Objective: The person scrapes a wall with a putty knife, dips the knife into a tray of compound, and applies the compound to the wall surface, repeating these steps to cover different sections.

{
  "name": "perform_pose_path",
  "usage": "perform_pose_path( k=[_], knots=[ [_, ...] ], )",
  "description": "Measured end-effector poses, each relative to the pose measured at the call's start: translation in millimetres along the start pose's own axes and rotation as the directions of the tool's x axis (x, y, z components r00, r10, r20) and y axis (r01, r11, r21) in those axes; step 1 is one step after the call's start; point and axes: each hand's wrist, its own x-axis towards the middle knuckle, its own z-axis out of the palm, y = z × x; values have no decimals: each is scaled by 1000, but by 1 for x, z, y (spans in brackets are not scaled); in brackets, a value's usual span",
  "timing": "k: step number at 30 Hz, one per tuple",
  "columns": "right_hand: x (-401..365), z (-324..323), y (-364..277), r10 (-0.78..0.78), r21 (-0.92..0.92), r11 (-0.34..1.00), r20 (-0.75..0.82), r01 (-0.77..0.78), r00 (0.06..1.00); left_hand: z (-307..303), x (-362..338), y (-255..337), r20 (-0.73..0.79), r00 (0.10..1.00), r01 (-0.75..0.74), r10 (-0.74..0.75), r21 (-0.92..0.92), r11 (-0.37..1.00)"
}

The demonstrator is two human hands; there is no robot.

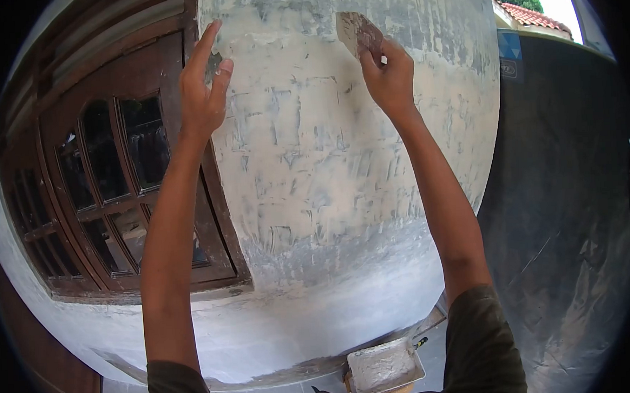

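Honestly, right hand (388,74) clamped the scraper (358,31) high on the wall (314,168), left hand (201,89) open against it; tilting the scraper could've gouged it.

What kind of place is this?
Probably the outside of a house being plastered: a patchy grey-white plastered wall, a brown wooden window with glass panes, and a red tiled roof beyond.

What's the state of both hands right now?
Left hand: open, fingers up against the wall edge by the window frame.
Right hand: closed on a putty knife, blade on the wall.
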Motion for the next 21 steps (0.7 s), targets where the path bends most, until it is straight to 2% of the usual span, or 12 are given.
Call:
perform_pose_path(
  k=[1,3,4,6,13,21],
  knots=[
    [9,11,4,-5,-1,1000,-4,5,1000,-5,6,0,-9,1000,16,-16,14,1000],
    [22,32,10,-253,-84,966,-127,244,959,-9,11,-19,-37,999,25,-24,39,999],
    [24,36,8,-258,-84,965,-126,248,958,-10,13,-28,-57,998,42,-38,62,997],
    [28,44,3,-329,-286,909,-46,303,943,-10,14,-42,-65,997,44,-39,89,995],
    [33,66,15,-401,-439,825,-11,356,916,-12,3,-62,-75,989,140,-131,141,980],
    [25,68,18,-430,-396,817,66,419,900,-6,-13,-85,-50,989,141,-136,97,985]
  ],
)
